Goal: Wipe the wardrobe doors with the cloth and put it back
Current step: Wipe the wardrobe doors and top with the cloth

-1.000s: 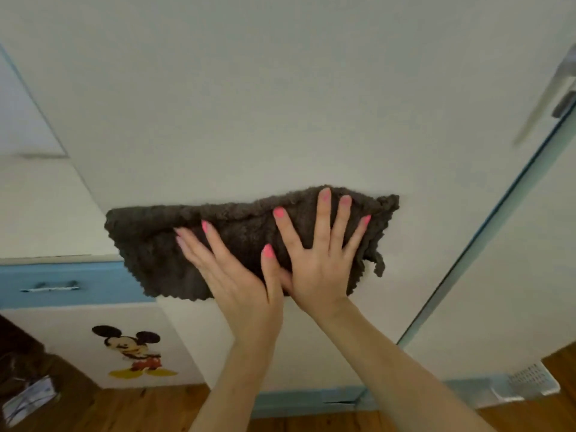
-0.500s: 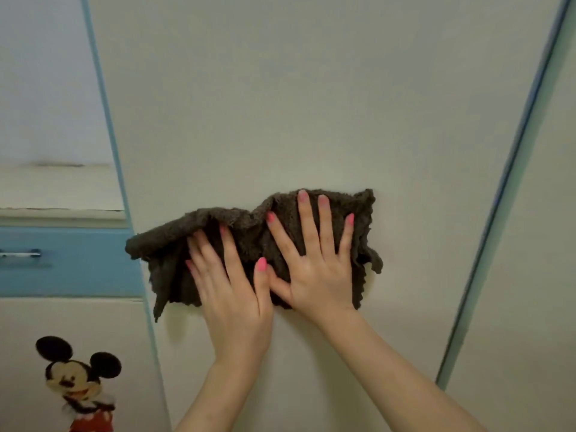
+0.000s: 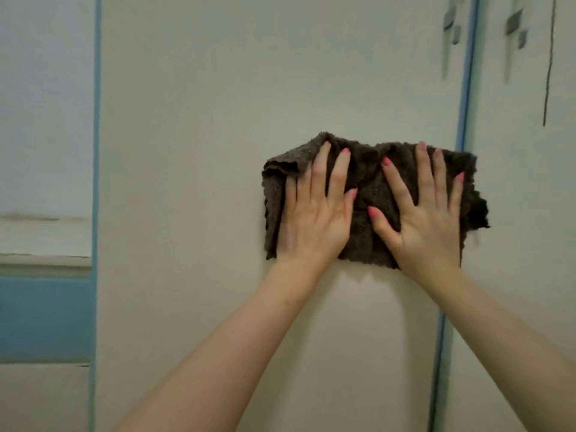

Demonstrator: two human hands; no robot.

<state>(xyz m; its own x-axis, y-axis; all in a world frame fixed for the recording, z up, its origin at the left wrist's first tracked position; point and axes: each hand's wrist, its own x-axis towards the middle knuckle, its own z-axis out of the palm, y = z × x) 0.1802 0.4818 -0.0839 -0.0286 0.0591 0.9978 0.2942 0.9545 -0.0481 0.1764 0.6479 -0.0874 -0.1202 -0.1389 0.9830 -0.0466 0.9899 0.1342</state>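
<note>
Dark brown terry cloth (image 3: 367,194), bunched into folds, lies pressed flat against the cream wardrobe door (image 3: 218,120), near its blue right edge strip (image 3: 464,104). The left hand (image 3: 314,222) and right hand (image 3: 427,232) rest side by side on the cloth, palms down, fingers extended and spread, gripping nothing. Two metal handles (image 3: 448,32) appear blurred at upper right.

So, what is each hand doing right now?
Left hand: open, flat on the cloth.
Right hand: open, fingers spread, flat on the cloth.
</note>
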